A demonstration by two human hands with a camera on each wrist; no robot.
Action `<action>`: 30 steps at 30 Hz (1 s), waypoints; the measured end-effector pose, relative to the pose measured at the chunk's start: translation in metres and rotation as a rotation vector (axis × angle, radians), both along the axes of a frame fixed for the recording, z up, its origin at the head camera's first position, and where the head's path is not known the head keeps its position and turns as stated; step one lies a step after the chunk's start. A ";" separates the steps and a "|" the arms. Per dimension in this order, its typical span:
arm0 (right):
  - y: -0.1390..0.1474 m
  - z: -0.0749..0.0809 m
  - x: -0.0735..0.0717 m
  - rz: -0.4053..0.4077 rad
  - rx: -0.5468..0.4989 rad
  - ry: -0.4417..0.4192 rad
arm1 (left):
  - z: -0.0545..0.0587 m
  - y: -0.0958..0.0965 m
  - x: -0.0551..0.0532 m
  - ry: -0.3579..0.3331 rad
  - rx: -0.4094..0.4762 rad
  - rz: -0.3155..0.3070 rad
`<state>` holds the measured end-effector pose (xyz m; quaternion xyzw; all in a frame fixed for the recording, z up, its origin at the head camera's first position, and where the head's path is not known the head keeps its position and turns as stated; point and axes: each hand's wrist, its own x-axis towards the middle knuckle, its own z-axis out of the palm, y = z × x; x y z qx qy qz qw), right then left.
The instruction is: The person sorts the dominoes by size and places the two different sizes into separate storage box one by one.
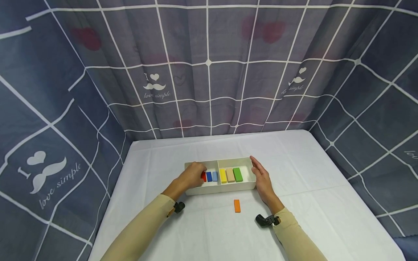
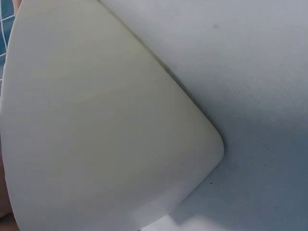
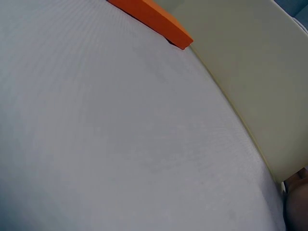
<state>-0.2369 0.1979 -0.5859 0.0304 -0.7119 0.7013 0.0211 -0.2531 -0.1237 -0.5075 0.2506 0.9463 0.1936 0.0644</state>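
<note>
A cream-white box (image 1: pixel 209 190) with a divider stands on the table. My left hand (image 1: pixel 191 174) reaches over its left end into the left compartment. There the fingertips pinch a red block (image 1: pixel 204 176), partly hidden by the hand. Beside it lie a dark blue block (image 1: pixel 209 176) and a lighter blue block (image 1: pixel 214 176). My right hand (image 1: pixel 263 183) holds the box's right end, thumb at the rim and fingers along the outer side. The right compartment holds a yellow block (image 1: pixel 223 175), a tan block (image 1: pixel 230 175) and a green block (image 1: pixel 237 174).
An orange block (image 1: pixel 237 206) lies on the white table (image 1: pixel 202 232) in front of the box. Dark checked curtains (image 1: pixel 228 79) hang behind and at both sides. Each wrist wears a small black camera (image 1: pixel 266 220).
</note>
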 end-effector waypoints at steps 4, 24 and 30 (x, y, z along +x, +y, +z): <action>0.000 0.000 0.000 0.002 0.000 0.002 | -0.001 0.000 -0.001 -0.019 -0.003 0.015; 0.000 0.002 0.001 -0.001 0.003 -0.002 | 0.027 0.009 0.028 0.077 0.124 -0.027; -0.001 0.002 0.000 -0.007 0.011 -0.002 | 0.032 0.015 0.038 0.145 0.177 -0.072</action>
